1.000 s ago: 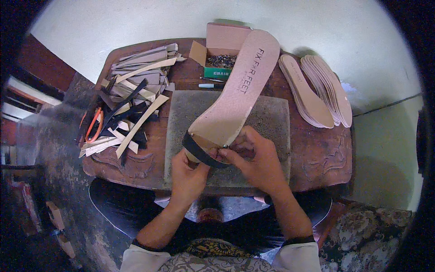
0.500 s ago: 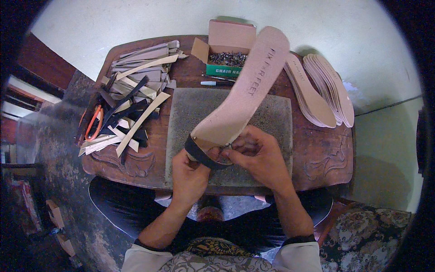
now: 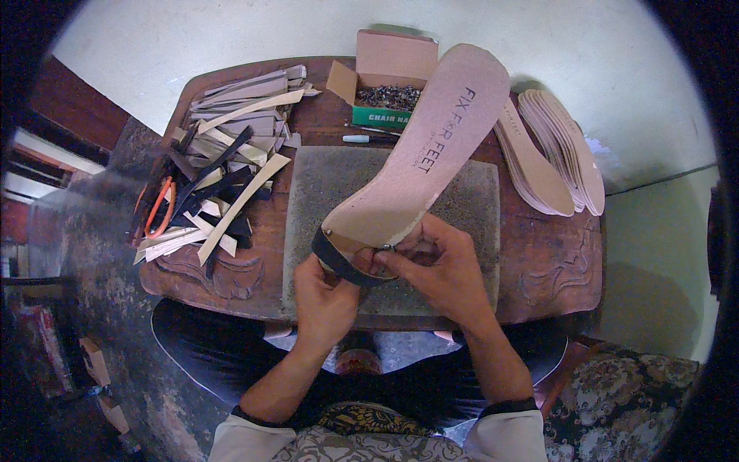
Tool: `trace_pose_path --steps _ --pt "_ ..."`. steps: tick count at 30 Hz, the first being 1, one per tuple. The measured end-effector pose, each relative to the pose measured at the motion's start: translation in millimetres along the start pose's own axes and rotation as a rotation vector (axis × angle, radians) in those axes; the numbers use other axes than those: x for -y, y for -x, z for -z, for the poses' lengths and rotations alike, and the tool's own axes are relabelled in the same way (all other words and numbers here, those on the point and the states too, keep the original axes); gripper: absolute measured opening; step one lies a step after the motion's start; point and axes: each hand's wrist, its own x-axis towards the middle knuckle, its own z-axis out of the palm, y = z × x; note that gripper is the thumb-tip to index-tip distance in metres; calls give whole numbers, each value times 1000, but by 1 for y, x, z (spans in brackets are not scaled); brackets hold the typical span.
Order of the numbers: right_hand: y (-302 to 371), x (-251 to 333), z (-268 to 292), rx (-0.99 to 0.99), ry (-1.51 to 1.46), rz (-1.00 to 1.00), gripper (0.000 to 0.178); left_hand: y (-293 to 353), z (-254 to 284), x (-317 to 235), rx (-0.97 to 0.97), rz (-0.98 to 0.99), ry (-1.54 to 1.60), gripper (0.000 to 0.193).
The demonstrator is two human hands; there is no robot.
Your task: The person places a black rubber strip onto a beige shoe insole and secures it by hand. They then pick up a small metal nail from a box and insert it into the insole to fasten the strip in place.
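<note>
Insole over slab, room front right

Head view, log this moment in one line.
Left hand: holding insole, near end; right hand: gripping insole edge; strap: bowed across near end; box: open, beyond board

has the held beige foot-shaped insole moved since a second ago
Yes, the insole swung rightward at its wide end, hiding less of the green cardboard box.

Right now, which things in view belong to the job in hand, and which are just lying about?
In the job:
insole, held by the left hand and right hand
black strap, at its near end
nails in the open box, probably

Apparently lying about:
stacked insoles
heaped strips
pen
orange-handled tool
</note>
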Motion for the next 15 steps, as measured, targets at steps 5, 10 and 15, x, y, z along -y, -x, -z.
trace_pose_path --steps 5,10,15 --pt "1 6 -2 3 50 14 24 0 0 11 -6 -41 23 20" --pt "3 13 -3 -16 121 53 24 2 -3 5 -18 -42 14 19" --pt "1 9 -6 -38 123 95 25 1 -3 4 -18 -15 0 18"
